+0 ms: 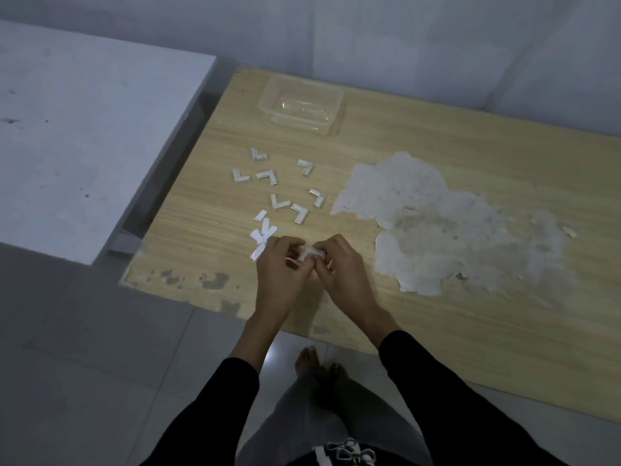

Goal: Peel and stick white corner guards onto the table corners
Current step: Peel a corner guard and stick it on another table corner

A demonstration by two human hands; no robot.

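Observation:
My left hand (280,267) and my right hand (339,267) meet over the near part of the wooden table (437,338), both pinched on one white corner guard (311,252) that shows between the fingertips. Several more L-shaped white corner guards (268,176) lie loose on the tabletop beyond my hands. A few flat white backing strips (262,232) are scattered just left of my left hand. The table's near left corner (129,280) is bare and chipped.
A clear plastic container (302,104) stands at the far side of the table. A large patch of peeled veneer (447,227) spreads to the right. A white table (67,136) stands to the left, with a narrow gap between. My bare feet are on the tiled floor below.

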